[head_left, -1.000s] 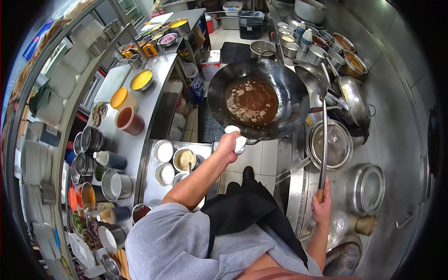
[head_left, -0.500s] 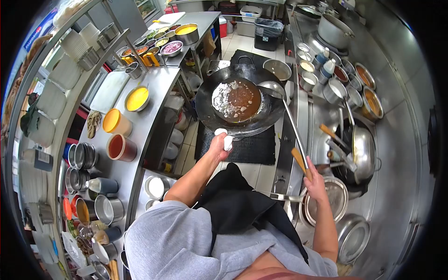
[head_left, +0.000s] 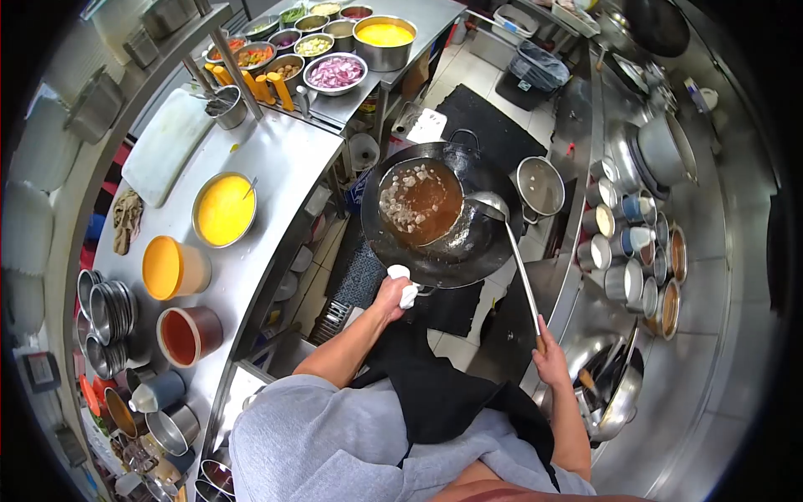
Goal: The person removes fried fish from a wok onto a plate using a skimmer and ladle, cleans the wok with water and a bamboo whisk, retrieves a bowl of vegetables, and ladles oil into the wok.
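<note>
My left hand (head_left: 391, 299) is closed around the near handle of a large black wok (head_left: 477, 263), with a folded white cloth (head_left: 403, 279) in the grip. Brown liquid (head_left: 442, 201) with pale pieces floating at its left side lies in the wok. In my right hand (head_left: 551, 358) is the end of a long-handled metal ladle (head_left: 523, 272). The ladle's bowl rests at the right inner side of the wok, beside the liquid. The wok is held above the floor, between the counter and the cooking range.
A bowl of yellow liquid (head_left: 224, 211), an orange-yellow tub (head_left: 175, 268) and a red-brown tub (head_left: 190, 336) stand on the left steel counter (head_left: 288, 163). Several ingredient bowls line its far end. A metal pot (head_left: 540, 187) is right of the wok. Sauce containers (head_left: 623, 280) crowd the right side.
My view and body have turned, and the wok has come nearer the left counter. The pot and range now appear farther right. Both hands keep their holds.
</note>
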Demonstrator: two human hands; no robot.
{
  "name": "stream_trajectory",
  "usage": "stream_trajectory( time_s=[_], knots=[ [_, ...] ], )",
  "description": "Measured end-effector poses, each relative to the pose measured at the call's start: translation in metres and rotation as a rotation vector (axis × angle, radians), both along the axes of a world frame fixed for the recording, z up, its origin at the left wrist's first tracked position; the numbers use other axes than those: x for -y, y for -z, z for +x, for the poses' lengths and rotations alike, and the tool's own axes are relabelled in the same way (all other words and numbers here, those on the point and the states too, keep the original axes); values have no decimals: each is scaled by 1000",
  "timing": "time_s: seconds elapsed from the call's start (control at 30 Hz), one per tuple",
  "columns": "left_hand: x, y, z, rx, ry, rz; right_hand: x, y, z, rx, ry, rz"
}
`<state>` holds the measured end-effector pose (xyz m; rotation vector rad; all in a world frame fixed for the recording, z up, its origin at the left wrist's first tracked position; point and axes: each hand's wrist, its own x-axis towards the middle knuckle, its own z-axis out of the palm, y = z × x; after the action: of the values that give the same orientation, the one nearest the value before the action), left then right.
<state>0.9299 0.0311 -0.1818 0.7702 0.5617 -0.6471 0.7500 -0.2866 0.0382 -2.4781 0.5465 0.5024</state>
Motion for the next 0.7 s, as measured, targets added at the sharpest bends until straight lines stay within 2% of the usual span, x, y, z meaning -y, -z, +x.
stream_trajectory(
  time_s=[0.07,0.3,0.53,0.6,0.7],
  knots=[
    [-6,16,22,-34,3,-42,0,-2,35,-93,-3,-13],
    [-14,40,78,-120,-28,-58,10,11,129,-118,-159,-61],
    [-15,67,120,-213,9,-160,4,4,205,-156,-189,-87],
    [-12,72,128,-231,-1,-155,0,-3,227,-301,-133,-66],
    [-10,80,140,-235,1,-157,6,4,243,-216,-232,-105]
  ],
)
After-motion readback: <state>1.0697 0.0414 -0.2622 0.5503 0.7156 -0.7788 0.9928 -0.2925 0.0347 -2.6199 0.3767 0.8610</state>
